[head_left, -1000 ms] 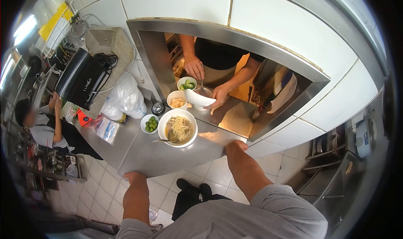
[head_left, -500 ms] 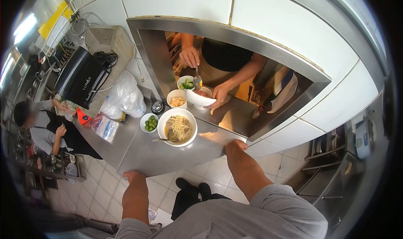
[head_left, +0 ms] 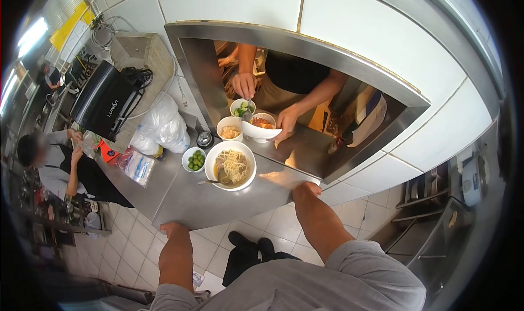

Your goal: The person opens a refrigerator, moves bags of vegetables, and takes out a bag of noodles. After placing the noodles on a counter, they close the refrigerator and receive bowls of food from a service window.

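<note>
My left hand [head_left: 173, 228] is closed on the front left edge of the steel counter [head_left: 218, 208]. At the counter's right end, near the hatch, my right hand [head_left: 307, 190] also grips the edge; most fingers of both hands are hidden. Between them, farther back, stands a white bowl of noodle soup [head_left: 233, 166] with a spoon [head_left: 208, 182] leaning out of it. A small bowl of green limes [head_left: 196, 160] is on its left. Behind it are a cup of pale yellowish pieces [head_left: 230, 131], a cup of green pieces [head_left: 241, 108] and a white bowl [head_left: 261, 129] with reddish food.
Through the hatch [head_left: 297, 32], a co-worker's hands [head_left: 244, 85] hold a spoon and the tilted white bowl. Plastic bags [head_left: 166, 128], a black lidded jar [head_left: 205, 140] and a black LUNAR device [head_left: 106, 101] line the left. Another person [head_left: 60, 166] stands far left.
The co-worker's spoon hand has shifted toward the cup of green pieces, and the white bowl's reddish food shows more. The person at left has raised a hand. My hands have not moved.
</note>
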Tool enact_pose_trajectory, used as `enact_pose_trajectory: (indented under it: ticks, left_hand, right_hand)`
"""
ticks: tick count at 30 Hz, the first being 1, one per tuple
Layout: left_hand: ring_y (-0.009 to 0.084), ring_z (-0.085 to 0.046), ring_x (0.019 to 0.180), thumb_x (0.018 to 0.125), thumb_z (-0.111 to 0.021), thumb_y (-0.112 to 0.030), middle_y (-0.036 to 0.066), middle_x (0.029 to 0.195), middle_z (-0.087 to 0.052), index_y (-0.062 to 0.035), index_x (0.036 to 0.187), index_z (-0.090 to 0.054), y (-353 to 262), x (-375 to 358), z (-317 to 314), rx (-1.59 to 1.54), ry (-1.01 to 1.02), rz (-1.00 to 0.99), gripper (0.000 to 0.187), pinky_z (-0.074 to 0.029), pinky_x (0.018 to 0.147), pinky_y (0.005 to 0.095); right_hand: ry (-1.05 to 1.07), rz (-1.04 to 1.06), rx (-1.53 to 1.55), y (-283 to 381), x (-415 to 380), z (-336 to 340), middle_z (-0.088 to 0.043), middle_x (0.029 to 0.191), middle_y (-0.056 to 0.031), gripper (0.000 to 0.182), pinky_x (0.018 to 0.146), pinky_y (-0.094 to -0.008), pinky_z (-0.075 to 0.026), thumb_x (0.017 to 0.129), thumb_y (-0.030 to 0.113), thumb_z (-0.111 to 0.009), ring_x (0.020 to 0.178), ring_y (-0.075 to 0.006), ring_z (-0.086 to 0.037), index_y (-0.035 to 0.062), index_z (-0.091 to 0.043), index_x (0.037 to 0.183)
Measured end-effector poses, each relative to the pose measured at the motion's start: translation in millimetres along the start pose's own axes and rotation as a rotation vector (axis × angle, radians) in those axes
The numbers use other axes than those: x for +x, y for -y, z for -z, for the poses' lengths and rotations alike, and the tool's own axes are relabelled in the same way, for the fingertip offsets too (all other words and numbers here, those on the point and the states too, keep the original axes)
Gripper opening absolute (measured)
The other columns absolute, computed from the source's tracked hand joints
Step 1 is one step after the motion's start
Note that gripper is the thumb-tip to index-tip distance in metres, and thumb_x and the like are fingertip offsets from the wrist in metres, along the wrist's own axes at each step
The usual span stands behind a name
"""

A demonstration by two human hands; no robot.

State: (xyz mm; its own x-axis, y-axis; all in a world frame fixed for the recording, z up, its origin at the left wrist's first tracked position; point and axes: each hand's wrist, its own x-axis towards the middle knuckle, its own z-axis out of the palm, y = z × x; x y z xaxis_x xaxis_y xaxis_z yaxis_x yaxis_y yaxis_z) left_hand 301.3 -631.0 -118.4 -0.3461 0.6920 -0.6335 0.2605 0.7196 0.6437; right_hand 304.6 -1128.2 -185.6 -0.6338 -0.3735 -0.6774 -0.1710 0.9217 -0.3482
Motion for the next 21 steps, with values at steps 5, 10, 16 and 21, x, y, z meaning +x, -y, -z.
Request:
enact_pose_trajectory:
  ticks: [5,10,16,21]
  left_hand:
    - [0.0356,-0.06,0.113,0.085,-0.038,-0.064,0.019,0.131,-0.06,0.0079,0.127,-0.056,-2.2,-8.3,5.4,-0.003,0.016,0.02,0.085,-0.048,0.098,0.0485]
    - [0.0363,-0.06,0.112,0.085,-0.04,-0.064,0.02,0.13,-0.06,0.0075,0.128,-0.055,-3.5,-18.5,12.1,-0.037,0.063,0.023,0.084,-0.048,0.097,0.05]
    - [0.036,-0.06,0.112,0.085,-0.04,-0.063,0.02,0.13,-0.06,0.0063,0.129,-0.054,-4.1,-19.5,12.9,-0.014,0.045,0.01,0.084,-0.049,0.096,0.0498]
    - [0.0358,-0.061,0.11,0.084,-0.04,-0.063,0.02,0.129,-0.061,0.0068,0.128,-0.055,-4.8,-18.1,15.0,0.002,0.069,0.011,0.084,-0.049,0.096,0.0498]
  right_hand:
    - [-0.049,0.094,-0.141,-7.5,39.7,-46.6,-0.065,0.126,-0.016,0.045,0.099,-0.0416,-0.051,0.103,0.024,-0.023,0.111,-0.0337,-0.065,0.002,-0.051,0.131]
    - [-0.05,0.066,-0.108,-4.3,21.8,-27.0,-0.064,0.127,-0.0155,0.042,0.099,-0.0413,-0.051,0.103,0.022,-0.025,0.113,-0.0333,-0.065,0.0018,-0.048,0.132]
    - [-0.08,0.042,-0.111,-1.7,12.3,-19.5,-0.065,0.126,-0.0157,0.043,0.1,-0.0414,-0.051,0.103,0.022,-0.023,0.113,-0.0326,-0.065,0.0021,-0.051,0.13]
    - [-0.041,0.075,-0.143,-2.7,11.3,-16.3,-0.066,0.124,-0.0146,0.045,0.099,-0.0415,-0.051,0.103,0.023,-0.023,0.111,-0.0325,-0.066,0.002,-0.052,0.13]
